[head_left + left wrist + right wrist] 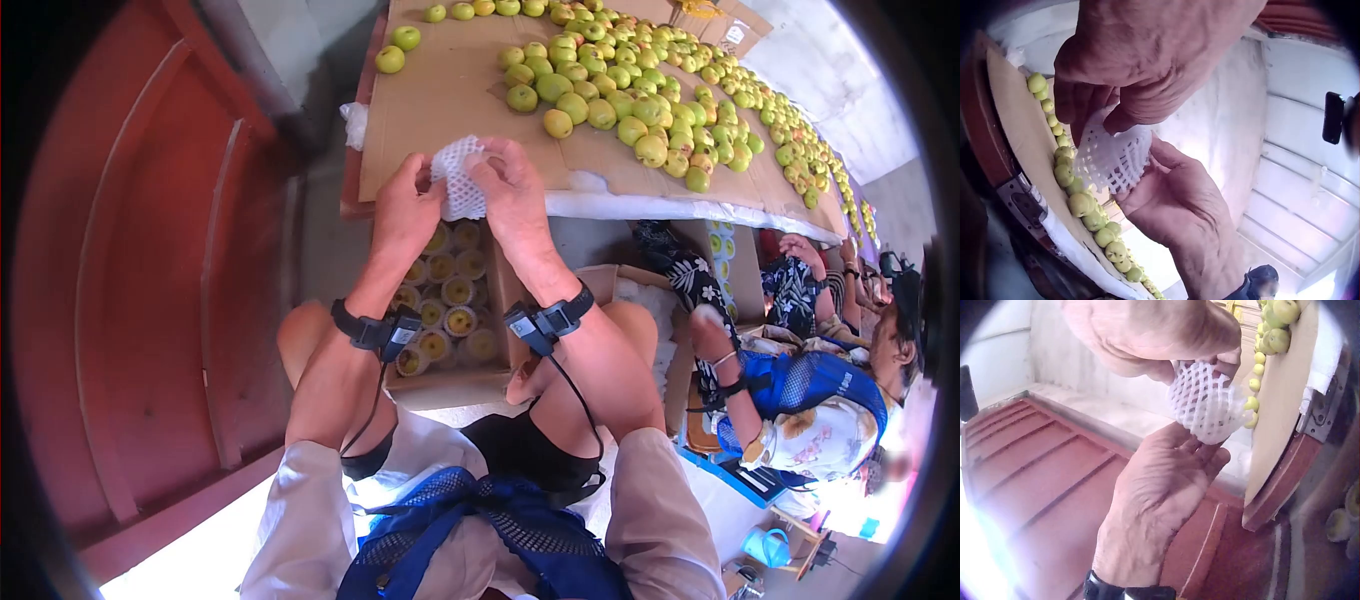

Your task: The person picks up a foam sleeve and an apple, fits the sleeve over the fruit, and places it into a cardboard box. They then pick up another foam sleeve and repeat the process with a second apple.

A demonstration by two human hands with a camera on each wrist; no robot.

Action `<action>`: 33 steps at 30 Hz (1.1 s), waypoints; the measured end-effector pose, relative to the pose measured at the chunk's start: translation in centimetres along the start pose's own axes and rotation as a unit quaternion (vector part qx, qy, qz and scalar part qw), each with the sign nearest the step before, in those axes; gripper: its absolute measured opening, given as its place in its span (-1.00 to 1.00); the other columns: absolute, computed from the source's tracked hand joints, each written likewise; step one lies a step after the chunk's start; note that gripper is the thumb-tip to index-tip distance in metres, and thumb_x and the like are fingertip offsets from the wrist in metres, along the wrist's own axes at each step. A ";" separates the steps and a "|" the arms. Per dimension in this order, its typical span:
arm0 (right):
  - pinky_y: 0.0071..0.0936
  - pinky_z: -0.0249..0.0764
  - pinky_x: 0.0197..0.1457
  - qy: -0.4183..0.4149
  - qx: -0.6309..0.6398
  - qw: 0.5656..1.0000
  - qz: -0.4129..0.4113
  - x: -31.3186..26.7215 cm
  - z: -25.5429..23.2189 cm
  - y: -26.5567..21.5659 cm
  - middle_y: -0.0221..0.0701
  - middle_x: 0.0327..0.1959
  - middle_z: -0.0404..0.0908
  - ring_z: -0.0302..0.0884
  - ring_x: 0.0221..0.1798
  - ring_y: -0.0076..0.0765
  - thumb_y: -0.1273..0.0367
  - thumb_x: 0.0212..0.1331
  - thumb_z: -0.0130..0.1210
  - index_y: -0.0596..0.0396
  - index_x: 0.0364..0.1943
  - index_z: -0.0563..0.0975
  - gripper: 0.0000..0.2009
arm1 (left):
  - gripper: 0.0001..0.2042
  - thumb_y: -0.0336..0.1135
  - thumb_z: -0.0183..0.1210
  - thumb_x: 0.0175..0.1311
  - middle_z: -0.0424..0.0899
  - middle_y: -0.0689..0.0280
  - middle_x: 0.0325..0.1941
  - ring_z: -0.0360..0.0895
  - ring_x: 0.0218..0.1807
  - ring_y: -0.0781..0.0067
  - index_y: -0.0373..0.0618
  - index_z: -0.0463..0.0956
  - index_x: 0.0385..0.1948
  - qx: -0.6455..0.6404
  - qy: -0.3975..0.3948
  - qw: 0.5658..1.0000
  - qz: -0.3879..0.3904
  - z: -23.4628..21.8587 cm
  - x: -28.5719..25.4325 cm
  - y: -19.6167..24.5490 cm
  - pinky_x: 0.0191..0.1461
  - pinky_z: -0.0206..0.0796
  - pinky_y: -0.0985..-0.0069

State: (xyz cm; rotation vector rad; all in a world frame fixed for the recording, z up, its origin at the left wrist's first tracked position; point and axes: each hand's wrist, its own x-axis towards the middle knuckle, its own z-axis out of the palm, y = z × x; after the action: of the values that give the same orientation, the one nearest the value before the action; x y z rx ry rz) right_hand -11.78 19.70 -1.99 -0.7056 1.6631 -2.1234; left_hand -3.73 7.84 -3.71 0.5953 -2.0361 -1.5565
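Both hands hold a white foam net sleeve (460,180) above the near edge of the table. My left hand (408,208) pinches its left side between thumb and fingers. From the other side, my right hand (513,200) grips it with thumb and curled fingers. In the right wrist view the sleeve (1207,403) is bulged out, and skin shows through its mesh; no fruit is visible inside. Its fringed open end (1119,178) hangs near the right palm in the left wrist view.
Many green-yellow apples (625,100) lie on the cardboard-covered table (440,90). Below, a carton (445,390) between the knees holds apples in foam nets. A second carton (625,275) stands to its right. Another person (820,400) sits at right; a red door (140,250) is at left.
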 end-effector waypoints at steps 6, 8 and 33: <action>-0.53 0.51 -0.19 -0.028 -0.014 0.999 0.021 -0.1 0.2 0.3 -0.31 -0.29 0.65 0.57 -0.26 -0.54 0.43 0.41 0.10 0.25 0.13 0.40 -0.70 | -0.77 -0.59 0.03 0.42 0.71 0.27 -0.02 0.62 -0.01 0.57 -0.29 0.48 0.06 -0.048 -0.045 0.998 0.007 0.0 0.3 -1.1 0.03 0.48 0.56; -0.51 0.51 -0.20 -0.027 -0.032 0.999 0.012 -0.2 0.1 -0.1 -0.29 -0.30 0.65 0.57 -0.28 -0.52 0.42 0.41 0.09 0.25 0.14 0.40 -0.70 | -0.75 -0.61 0.02 0.43 0.69 0.26 0.02 0.60 0.03 0.57 -0.29 0.46 0.09 -0.067 -0.063 0.996 0.003 0.0 0.2 -1.0 0.09 0.46 0.55; -0.46 0.46 0.10 -0.027 -0.080 0.994 -0.069 -1.0 -0.2 -2.3 -0.37 -0.16 0.64 0.55 -0.10 -0.43 0.43 0.40 0.02 0.18 -0.06 0.58 -0.83 | -0.63 -0.59 0.02 0.43 0.66 0.33 0.14 0.60 0.14 0.53 -0.18 0.46 0.25 -0.243 -0.011 0.968 0.065 -2.3 0.7 0.1 0.20 0.48 0.52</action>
State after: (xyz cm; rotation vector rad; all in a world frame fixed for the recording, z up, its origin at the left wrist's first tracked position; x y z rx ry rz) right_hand -10.99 20.98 0.03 -0.9445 1.8176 -2.0570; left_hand -2.78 5.71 -3.00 0.2503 -1.5773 -1.8915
